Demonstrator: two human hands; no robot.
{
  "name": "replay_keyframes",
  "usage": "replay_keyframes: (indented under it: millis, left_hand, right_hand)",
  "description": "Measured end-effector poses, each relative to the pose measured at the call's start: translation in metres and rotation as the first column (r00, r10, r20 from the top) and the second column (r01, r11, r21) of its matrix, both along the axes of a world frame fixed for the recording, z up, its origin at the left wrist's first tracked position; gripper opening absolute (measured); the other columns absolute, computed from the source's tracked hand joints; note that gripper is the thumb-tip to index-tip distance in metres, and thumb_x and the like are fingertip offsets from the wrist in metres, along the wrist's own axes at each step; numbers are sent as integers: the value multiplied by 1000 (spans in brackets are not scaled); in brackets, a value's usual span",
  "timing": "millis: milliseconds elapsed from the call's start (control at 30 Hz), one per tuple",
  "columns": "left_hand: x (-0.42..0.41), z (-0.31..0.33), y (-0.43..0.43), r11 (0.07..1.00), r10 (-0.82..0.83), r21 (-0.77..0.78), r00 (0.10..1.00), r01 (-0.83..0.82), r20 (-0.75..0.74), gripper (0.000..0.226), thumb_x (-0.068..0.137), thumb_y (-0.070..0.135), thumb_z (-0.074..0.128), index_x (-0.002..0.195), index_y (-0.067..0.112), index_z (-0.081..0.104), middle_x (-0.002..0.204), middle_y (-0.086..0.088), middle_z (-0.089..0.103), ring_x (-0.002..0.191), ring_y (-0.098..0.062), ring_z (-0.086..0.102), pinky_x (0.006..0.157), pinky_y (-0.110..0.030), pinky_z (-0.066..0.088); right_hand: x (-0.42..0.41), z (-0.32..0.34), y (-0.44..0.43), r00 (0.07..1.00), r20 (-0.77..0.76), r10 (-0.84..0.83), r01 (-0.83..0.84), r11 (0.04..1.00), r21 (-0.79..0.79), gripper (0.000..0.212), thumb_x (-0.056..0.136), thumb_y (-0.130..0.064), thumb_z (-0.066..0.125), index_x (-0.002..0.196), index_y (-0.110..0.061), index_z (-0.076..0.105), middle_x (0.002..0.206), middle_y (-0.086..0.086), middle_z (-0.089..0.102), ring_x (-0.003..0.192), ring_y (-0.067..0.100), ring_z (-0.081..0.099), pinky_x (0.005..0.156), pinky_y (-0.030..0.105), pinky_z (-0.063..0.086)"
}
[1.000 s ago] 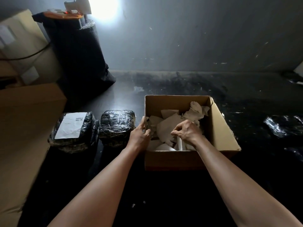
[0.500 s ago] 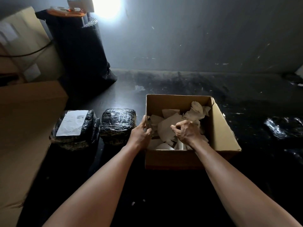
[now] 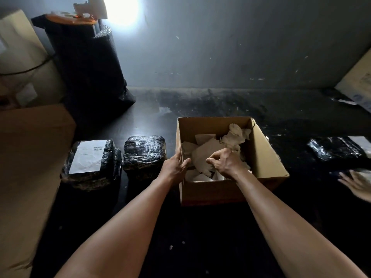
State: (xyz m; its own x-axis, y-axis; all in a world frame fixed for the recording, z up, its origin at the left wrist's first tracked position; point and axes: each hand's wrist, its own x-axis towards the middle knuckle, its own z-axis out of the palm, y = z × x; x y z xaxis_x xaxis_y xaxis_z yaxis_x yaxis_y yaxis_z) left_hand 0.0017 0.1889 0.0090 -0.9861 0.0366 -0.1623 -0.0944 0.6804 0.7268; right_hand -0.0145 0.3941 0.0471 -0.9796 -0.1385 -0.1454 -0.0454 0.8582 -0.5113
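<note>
An open cardboard box (image 3: 267,157) stands on the dark floor in front of me, partly filled with crumpled and torn paper (image 3: 232,137). My left hand (image 3: 174,167) grips the box's left wall, thumb inside and fingers outside. Inside the box, my right hand (image 3: 226,162) hovers with curled fingers just above the paper at the near side; whether it pinches a piece is not clear. Two black film-wrapped parcels lie left of the box: one with a white label (image 3: 90,161) and one plain (image 3: 144,151).
A large cardboard box (image 3: 26,157) fills the left side. A tall black wrapped roll (image 3: 88,63) stands at the back left by the wall. Another black parcel (image 3: 333,147) lies at the right, and another person's hand (image 3: 355,183) reaches in at the right edge.
My right hand has lifted a little off the paper and its fingers have loosened. Another person's hand has come into view at the right edge. My left hand stays on the box wall.
</note>
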Motion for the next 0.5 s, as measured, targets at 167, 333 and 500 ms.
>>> replay_keyframes:
  millis: [167,333,500]
  left_hand:
    - [-2,1,-3,999,-39,-8,999,39,10,70,97,45,52,154,20,21,138,-20,55,127,-36,52,101,-35,42]
    - [0,6,-19,997,-72,10,997,73,-34,58,98,52,44,144,16,42,128,-17,63,120,-34,58,97,-38,48]
    - [0,16,-67,1000,-10,-23,996,8,-88,54,95,52,45,132,13,53,118,-16,67,111,-31,63,92,-41,52]
  right_hand:
    - [9,0,-4,998,-50,-41,43,998,49,31,88,-38,68,61,-26,59,81,-2,66,79,18,64,72,34,55]
    - [12,6,-19,1000,21,-14,14,1000,9,26,81,-36,77,104,-26,71,105,-6,71,98,13,67,86,33,56]
    - [5,21,-52,996,-74,-50,47,998,-42,21,88,-44,68,94,-24,74,96,-5,75,90,13,69,82,40,59]
